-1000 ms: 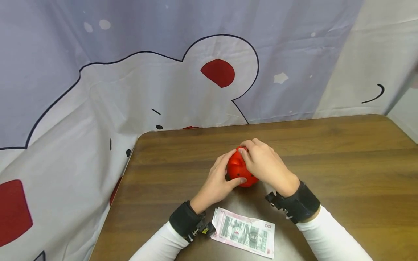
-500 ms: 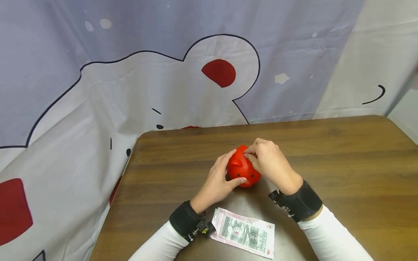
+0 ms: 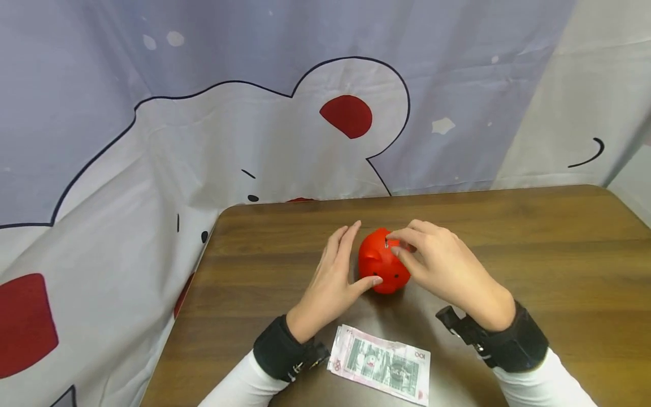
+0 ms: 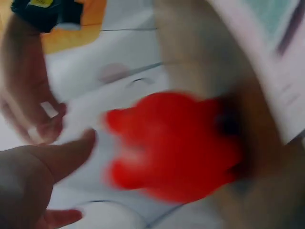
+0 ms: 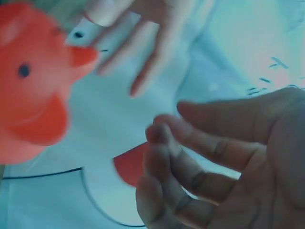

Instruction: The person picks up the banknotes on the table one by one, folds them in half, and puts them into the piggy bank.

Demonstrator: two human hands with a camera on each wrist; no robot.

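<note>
A red piggy bank (image 3: 381, 263) stands on the wooden table, its eyes facing the near side and a dark slot showing on top. To its left is my left hand (image 3: 328, 282), fingers straight and thumb spread, apart from the bank in the left wrist view, where the bank (image 4: 176, 148) is blurred. My right hand (image 3: 447, 265) hovers over the bank's right side with loosely bent fingers. In the right wrist view, thumb and fingers of the right hand (image 5: 224, 162) stand apart with nothing between them, away from the bank (image 5: 31, 86).
A small stack of pinkish banknotes (image 3: 381, 364) lies on the wooden table (image 3: 285, 243) near its front, between my forearms. Behind the table hangs a patterned curtain (image 3: 229, 141). Black straps with cameras circle both wrists.
My left hand has let go of the piggy bank and drawn slightly left. My right hand has moved from the top of the bank to the right, its fingers opening and uncovering the slot.
</note>
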